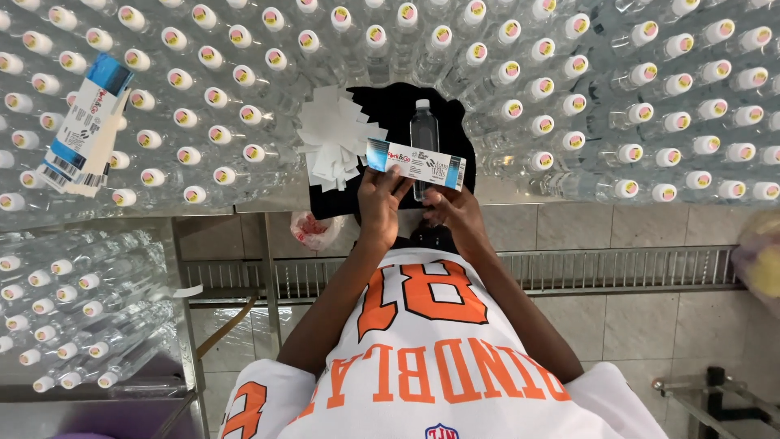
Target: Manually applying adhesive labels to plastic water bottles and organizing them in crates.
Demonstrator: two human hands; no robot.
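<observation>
A clear plastic bottle [423, 130] with a white cap stands on a black mat [390, 106] in the middle of a table. A long white and blue label strip [415, 163] lies across the bottle's front. My left hand [382, 197] pinches the strip's left end. My right hand [457, 210] holds the strip's right part against the bottle from below. A heap of white backing papers [333, 146] lies on the mat, left of the bottle.
Rows of capped clear bottles [617, 122] crowd the table around the mat. A stack of blue and white labels [85, 130] rests on bottles at the left. More bottles [73, 309] fill a lower shelf at left. A floor drain grate [617, 268] runs below.
</observation>
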